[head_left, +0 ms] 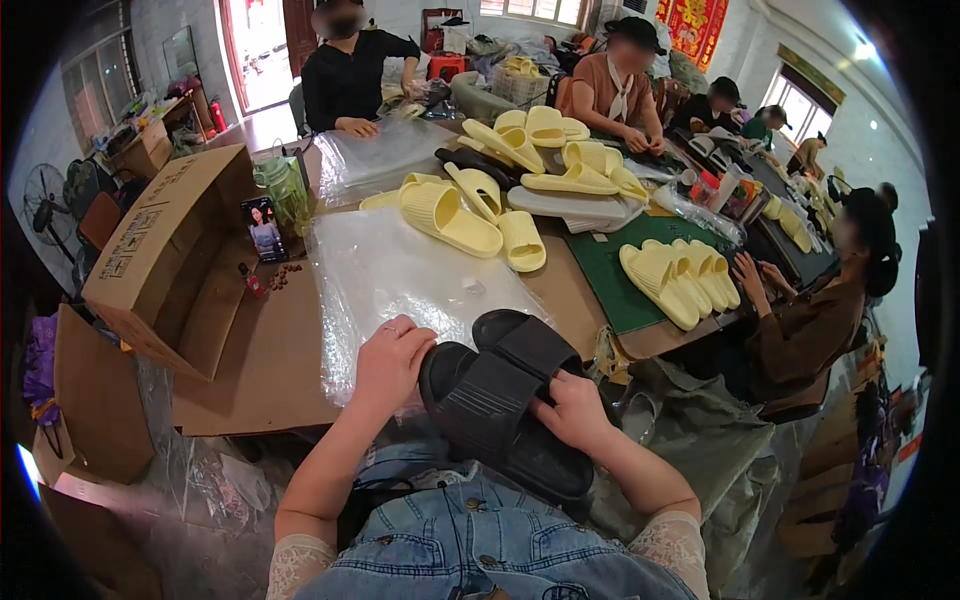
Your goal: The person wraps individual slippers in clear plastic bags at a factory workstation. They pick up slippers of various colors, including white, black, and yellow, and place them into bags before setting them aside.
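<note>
A pair of black slippers (490,394) is held over the near table edge, in front of my denim clothing. My right hand (574,410) grips them at the straps, fingers partly tucked under and hidden. Beside the toe of the left slipper, my left hand (393,357) is closed with its fingertips pressed together; what they pinch, if anything, cannot be made out. Beneath and beyond it lies a stack of clear plastic bags (380,270). Yellow slippers (450,218) are heaped past the bags, and a row of yellow slippers (660,280) rests on a green mat (600,275).
An open cardboard box (160,240) stands at the left with a phone (264,230) and a green jar (283,190) beside it. Several co-workers sit round the table, one at the right near the green mat. A grey sack (690,420) hangs by the near right edge.
</note>
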`<control>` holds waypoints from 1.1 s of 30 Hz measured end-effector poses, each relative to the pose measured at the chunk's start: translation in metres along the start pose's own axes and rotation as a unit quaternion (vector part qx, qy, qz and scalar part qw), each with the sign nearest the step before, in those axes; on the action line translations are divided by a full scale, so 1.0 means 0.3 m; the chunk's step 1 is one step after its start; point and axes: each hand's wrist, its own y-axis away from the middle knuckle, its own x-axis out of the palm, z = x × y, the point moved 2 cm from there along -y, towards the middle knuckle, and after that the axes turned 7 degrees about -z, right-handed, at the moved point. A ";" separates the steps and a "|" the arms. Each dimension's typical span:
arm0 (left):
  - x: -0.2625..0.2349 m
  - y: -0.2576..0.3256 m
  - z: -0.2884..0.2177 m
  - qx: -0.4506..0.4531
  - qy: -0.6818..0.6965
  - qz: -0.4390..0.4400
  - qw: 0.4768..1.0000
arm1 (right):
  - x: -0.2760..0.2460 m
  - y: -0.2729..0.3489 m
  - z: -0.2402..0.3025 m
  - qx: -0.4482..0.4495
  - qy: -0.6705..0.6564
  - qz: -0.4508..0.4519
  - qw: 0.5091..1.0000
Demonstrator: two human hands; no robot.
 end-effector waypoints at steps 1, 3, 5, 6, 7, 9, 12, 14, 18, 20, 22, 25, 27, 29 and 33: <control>-0.006 -0.010 -0.004 0.007 -0.006 -0.006 1.000 | 0.009 -0.011 0.002 -0.006 0.009 0.002 1.000; -0.030 -0.029 0.003 -0.036 0.016 0.014 0.999 | 0.036 -0.023 0.000 -0.014 0.023 0.002 1.000; -0.073 -0.050 -0.016 -0.102 0.068 0.049 0.991 | 0.033 -0.046 0.008 -0.010 0.074 0.017 0.997; -0.086 -0.054 -0.035 -0.113 0.076 0.069 0.988 | 0.032 -0.061 0.012 -0.009 0.100 0.023 0.995; -0.080 -0.050 -0.047 -0.078 0.073 0.062 0.992 | 0.048 -0.061 0.017 -0.019 0.088 0.030 0.996; -0.057 -0.031 -0.073 -0.011 0.068 0.042 0.997 | 0.097 -0.057 0.041 -0.041 0.066 0.047 0.996; -0.024 -0.018 -0.122 0.014 0.059 0.059 0.996 | 0.150 -0.075 0.074 -0.036 0.018 0.054 0.998; -0.019 -0.016 -0.134 0.027 0.057 0.044 0.997 | 0.172 -0.095 0.053 0.001 0.015 0.029 0.999; -0.049 -0.006 -0.160 0.023 0.046 0.037 0.998 | 0.188 -0.085 0.032 0.033 0.005 -0.017 0.999; -0.055 0.000 -0.160 0.039 0.048 0.034 0.997 | 0.188 -0.066 0.034 -0.006 -0.025 -0.005 1.000; -0.060 0.024 -0.180 0.024 0.082 0.060 0.995 | 0.210 -0.051 0.023 -0.009 -0.057 -0.008 0.998; -0.064 0.039 -0.232 0.027 0.121 0.093 0.988 | 0.201 -0.084 0.030 -0.016 -0.065 -0.015 0.998; -0.055 0.065 -0.261 0.037 0.134 0.117 0.983 | 0.281 -0.096 -0.004 -0.039 -0.078 -0.039 0.995; -0.050 0.081 -0.296 0.062 0.163 0.129 0.976 | 0.342 -0.114 0.003 -0.047 -0.017 -0.105 0.993; -0.050 0.110 -0.286 0.126 0.164 0.181 0.962 | 0.317 -0.171 0.025 0.088 -0.006 -0.123 0.989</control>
